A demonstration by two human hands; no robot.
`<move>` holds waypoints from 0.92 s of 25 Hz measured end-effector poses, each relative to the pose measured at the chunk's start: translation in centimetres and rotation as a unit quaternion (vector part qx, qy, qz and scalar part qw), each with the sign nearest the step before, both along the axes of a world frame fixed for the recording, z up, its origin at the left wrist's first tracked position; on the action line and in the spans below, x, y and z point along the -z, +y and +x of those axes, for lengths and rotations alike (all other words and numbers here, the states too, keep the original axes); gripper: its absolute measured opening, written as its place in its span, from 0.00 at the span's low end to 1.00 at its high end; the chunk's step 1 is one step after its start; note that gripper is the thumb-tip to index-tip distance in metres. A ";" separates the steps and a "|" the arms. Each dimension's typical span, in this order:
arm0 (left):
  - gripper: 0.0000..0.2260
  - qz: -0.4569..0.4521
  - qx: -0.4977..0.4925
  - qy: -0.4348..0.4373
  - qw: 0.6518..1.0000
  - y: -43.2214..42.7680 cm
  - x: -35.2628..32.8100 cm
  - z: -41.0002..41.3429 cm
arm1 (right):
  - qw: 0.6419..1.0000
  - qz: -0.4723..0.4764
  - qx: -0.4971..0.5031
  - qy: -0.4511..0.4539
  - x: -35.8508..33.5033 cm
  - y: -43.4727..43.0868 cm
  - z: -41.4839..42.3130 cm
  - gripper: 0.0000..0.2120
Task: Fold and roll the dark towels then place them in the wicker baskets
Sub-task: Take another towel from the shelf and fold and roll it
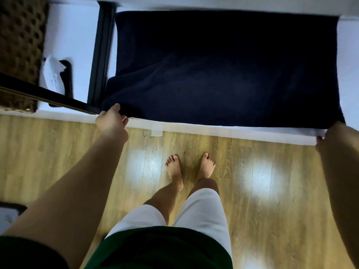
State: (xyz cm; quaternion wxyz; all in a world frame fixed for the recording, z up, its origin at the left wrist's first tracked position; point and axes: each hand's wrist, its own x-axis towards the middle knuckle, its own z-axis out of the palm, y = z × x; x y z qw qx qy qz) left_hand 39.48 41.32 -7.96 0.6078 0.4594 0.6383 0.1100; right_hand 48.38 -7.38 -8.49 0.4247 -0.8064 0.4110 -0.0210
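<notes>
1. Two hands are at the near edge of the dark towel (223,70), one at each near corner, and I watch from the head view.
2. My left hand (111,121) has its fingers (116,108) closed on the towel's near left corner, pinching the cloth.
3. My right hand (330,133) sits at the near right corner; its fingers are hidden behind the wrist, so I cannot tell whether they grip the cloth.
4. That towel lies spread flat on the white bed (194,129), its near edge along the bed's edge.
5. I see a wicker basket (19,45) at far left on the same white surface, well apart from the towel, beyond a black post (101,55).
6. Below, bare feet stand on the wooden floor (272,191).
</notes>
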 end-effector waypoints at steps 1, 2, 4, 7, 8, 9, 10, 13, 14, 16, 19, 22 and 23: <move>0.13 0.031 0.024 -0.017 0.999 -0.7 -0.3 -0.1 | 0.998 -0.041 0.026 -0.038 -0.4 1.4 0.0 0.08; 0.08 0.062 0.058 -0.053 0.995 -2.0 -0.8 0.1 | 0.994 -0.084 -0.015 -0.067 -1.2 4.1 -0.3 0.11; 0.03 0.116 0.168 -0.104 0.973 -4.9 -1.7 0.4 | 0.967 0.004 -0.232 -0.106 -1.7 12.6 -0.8 0.13; 0.05 0.165 0.302 -0.129 0.930 -8.2 -1.7 1.5 | 0.846 0.187 -0.500 -0.021 -4.0 27.4 -3.2 0.23; 0.08 0.168 0.314 -0.131 0.925 -8.5 -1.5 1.5 | 0.829 0.214 -0.516 0.006 -3.9 30.5 -3.4 0.25; 0.11 0.165 0.311 -0.127 0.927 -8.3 -1.5 1.4 | 0.832 0.225 -0.506 0.016 -3.8 32.9 -3.2 0.26; 0.12 0.154 0.304 -0.127 0.931 -7.7 -1.5 1.1 | 0.848 0.211 -0.487 0.011 -3.4 34.3 -2.9 0.26; 0.11 0.083 0.271 -0.161 0.945 -4.7 -0.9 -0.3 | 0.846 0.125 -0.519 -0.005 -1.7 35.8 -2.2 0.22; 0.13 0.056 0.260 -0.170 0.949 -4.0 -0.8 -0.6 | 0.840 0.111 -0.531 -0.002 -1.4 36.1 -2.3 0.22; 0.15 0.012 0.249 -0.181 0.951 -3.2 -1.3 -0.6 | 0.839 0.131 -0.528 0.010 -0.9 37.1 -2.5 0.21; 0.12 -0.035 0.159 -0.143 0.976 -2.0 -0.6 -0.2 | 0.849 0.135 -0.509 -0.034 -1.0 38.7 -2.7 0.09; 0.08 0.032 0.124 0.068 0.990 -0.2 1.9 -0.6 | 0.876 0.101 -0.463 -0.087 -1.2 38.5 -2.3 0.10; 0.11 0.025 0.136 0.108 0.984 0.0 2.2 -0.6 | 0.887 0.101 -0.438 -0.105 -1.4 38.0 -1.9 0.12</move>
